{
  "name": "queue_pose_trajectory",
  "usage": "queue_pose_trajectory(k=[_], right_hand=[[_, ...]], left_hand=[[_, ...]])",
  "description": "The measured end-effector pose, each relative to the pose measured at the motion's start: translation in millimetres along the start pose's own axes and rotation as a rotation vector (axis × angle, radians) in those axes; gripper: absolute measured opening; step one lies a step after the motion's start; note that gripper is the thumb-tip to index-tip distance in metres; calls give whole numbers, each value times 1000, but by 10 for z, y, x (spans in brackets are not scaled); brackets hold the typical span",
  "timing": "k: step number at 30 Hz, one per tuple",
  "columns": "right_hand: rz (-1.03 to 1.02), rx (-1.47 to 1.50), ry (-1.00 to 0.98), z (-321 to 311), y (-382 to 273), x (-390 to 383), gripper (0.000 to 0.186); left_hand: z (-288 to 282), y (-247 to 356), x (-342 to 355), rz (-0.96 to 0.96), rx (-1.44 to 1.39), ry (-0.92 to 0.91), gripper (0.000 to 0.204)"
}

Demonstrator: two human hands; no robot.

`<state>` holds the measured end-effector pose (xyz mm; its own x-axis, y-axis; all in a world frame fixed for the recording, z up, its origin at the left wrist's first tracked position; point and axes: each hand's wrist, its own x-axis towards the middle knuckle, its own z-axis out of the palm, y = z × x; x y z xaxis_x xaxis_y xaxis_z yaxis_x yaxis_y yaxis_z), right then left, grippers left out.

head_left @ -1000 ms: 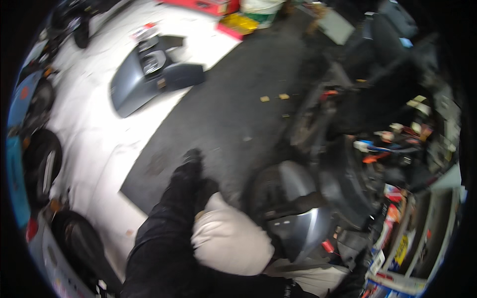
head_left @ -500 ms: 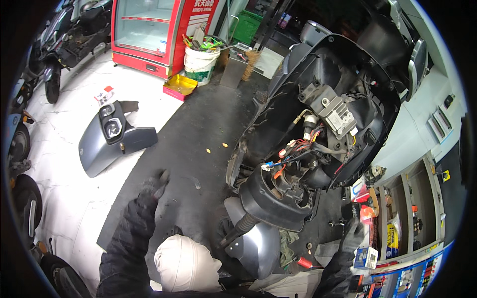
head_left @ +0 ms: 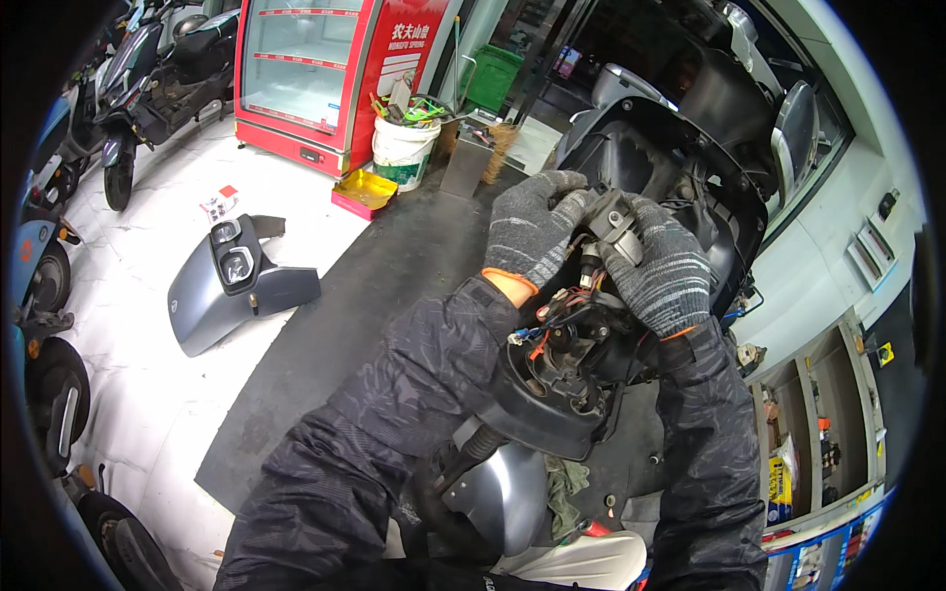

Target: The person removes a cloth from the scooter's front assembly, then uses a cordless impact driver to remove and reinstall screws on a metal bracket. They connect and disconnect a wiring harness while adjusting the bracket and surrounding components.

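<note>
Both my gloved hands are at a grey metal unit (head_left: pixel 615 223) in the opened front of a dark scooter (head_left: pixel 724 148). My left hand (head_left: pixel 537 227), in a grey knit glove with an orange cuff, closes on the unit's left edge. Wrapped round its right side is my right hand (head_left: pixel 668 264), in a matching glove. The gloves hide much of the unit. Just below it, a bundle of coloured wires (head_left: pixel 564 307) and connectors hangs by the steering column. The black round handlebar cover (head_left: pixel 542 409) is nearer me, with a rubber grip (head_left: pixel 477 445) at its left.
A grey front panel with headlights (head_left: pixel 241 281) lies on white tiles to the left. Beyond the black mat (head_left: pixel 325 394) stand a red drinks fridge (head_left: pixel 305 84), a bucket (head_left: pixel 404 153) and a yellow-lined tray (head_left: pixel 365 192). Shelves (head_left: pixel 823 424) stand right; parked scooters (head_left: pixel 148 89) line the left.
Both hands have come from low and apart, left above the mat and right near the shelves, up to the metal unit and closed on it. The view has shifted slightly.
</note>
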<state>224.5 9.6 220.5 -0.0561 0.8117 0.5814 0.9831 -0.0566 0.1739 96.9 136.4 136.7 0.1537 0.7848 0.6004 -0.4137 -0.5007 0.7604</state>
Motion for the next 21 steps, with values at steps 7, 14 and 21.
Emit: queue_pose_trajectory(k=[7,14,21], right_hand=[[-10,78,125,167,24,-65,65],[-20,71,131,194,37,-60,64],[-13,32,158,235,23,-53,64]], left_hand=[[122,-287,24,246,185,111,25],[221,-274,142,315,152,123,20],[334,-364,193,294,173,98,20]])
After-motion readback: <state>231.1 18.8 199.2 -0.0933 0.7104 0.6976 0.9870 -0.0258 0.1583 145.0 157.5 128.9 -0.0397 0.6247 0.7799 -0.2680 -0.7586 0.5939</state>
